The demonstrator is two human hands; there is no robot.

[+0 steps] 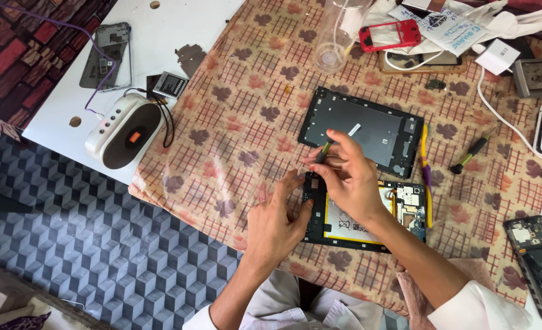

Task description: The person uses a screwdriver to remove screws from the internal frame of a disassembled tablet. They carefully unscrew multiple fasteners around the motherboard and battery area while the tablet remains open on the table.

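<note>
Opened tablet [368, 214] lay mid-bench, long axis 3-to-9 o'clock. Right hand [344, 174] pinched small screwdriver [323, 150] over tablet's 9 o'clock edge, nearer it; left hand [277, 223], fingers loose, steadied same edge.

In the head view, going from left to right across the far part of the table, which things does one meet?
Dark opened phone → small grey battery → clear plastic bottle → red phone frame → white square box → grey metal block.

A red phone frame [390, 35] lies near a clear plastic jar [337, 33] at the far edge of the counter [179, 24]. A white speaker [123, 129] sits left, beside a small battery [170, 84]. A green-handled screwdriver [470, 154] lies right.
</note>
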